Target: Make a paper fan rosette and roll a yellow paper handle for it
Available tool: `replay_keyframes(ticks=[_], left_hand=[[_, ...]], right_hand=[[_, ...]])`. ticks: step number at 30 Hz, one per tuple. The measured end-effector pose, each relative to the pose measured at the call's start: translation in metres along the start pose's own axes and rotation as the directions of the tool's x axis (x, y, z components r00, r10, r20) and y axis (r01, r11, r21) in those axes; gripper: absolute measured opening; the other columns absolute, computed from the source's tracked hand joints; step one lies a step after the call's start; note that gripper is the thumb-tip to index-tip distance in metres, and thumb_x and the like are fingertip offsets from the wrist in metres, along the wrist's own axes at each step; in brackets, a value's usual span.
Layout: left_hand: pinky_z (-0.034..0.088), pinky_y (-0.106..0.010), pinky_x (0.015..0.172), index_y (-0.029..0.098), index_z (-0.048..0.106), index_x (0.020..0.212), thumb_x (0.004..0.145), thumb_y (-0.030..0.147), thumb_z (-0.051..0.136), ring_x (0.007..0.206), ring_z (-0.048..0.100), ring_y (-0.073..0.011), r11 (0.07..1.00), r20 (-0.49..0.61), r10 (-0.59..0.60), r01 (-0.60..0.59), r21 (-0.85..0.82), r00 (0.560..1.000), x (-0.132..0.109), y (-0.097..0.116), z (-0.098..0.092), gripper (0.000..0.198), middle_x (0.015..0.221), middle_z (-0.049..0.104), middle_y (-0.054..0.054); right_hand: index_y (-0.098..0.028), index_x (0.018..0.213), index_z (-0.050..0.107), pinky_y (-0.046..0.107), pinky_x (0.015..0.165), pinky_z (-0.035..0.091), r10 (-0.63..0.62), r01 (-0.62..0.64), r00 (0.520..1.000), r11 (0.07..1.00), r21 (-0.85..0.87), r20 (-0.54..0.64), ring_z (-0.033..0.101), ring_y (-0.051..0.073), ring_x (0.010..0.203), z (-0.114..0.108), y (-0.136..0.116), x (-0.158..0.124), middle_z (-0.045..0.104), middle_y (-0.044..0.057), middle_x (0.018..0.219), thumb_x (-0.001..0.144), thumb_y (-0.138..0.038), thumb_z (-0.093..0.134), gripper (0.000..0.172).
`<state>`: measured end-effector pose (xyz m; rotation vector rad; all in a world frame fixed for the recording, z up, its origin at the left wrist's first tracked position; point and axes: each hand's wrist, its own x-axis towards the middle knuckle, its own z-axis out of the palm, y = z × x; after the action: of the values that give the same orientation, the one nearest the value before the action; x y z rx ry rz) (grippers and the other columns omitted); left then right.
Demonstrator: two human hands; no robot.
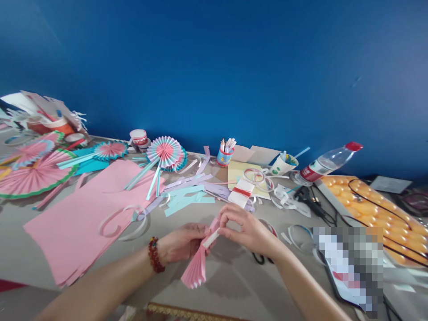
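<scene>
Between my two hands is a pleated pink paper fan [194,270], its folds spread at the lower end and pressed together higher up. My left hand [182,244], with a red bead bracelet [154,255] at the wrist, grips the fan near its middle. A white strip [211,238] lies along the fan's upper part. My right hand [242,226] pinches the top end of the fan and strip between thumb and fingers. Part of the pink paper is hidden behind the fingers.
Pink paper sheets [90,214] lie left, with finished paper fans [164,152] behind. Blue and lilac strips [187,198], a pencil cup [225,156] and a paper cup [282,164] stand or lie farther back. A bottle [321,166], glue gun [310,203] and phone [347,272] are right.
</scene>
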<state>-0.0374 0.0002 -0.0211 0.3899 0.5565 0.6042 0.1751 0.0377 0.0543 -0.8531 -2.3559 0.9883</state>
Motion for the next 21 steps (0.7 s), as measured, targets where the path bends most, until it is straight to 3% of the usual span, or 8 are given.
replay_keyframes(ticks=[21], left_hand=[[0.047, -0.024, 0.068, 0.007, 0.071, 0.096, 0.083, 0.027, 0.076, 0.070, 0.059, -0.0119, 1.000, 0.031, 0.002, -0.002, -0.019, 1.000, -0.0002, -0.0008, -0.0011, 0.025, 0.081, 0.065, -0.008]], right_hand=[[-0.021, 0.083, 0.058, 0.030, 0.081, 0.045, -0.032, 0.023, 0.997, 0.991, -0.130, -0.064, 0.057, 0.019, 0.090, 0.0075, 0.0027, -0.0010, 0.060, 0.003, 0.092, 0.095, -0.028, 0.059, 0.014]])
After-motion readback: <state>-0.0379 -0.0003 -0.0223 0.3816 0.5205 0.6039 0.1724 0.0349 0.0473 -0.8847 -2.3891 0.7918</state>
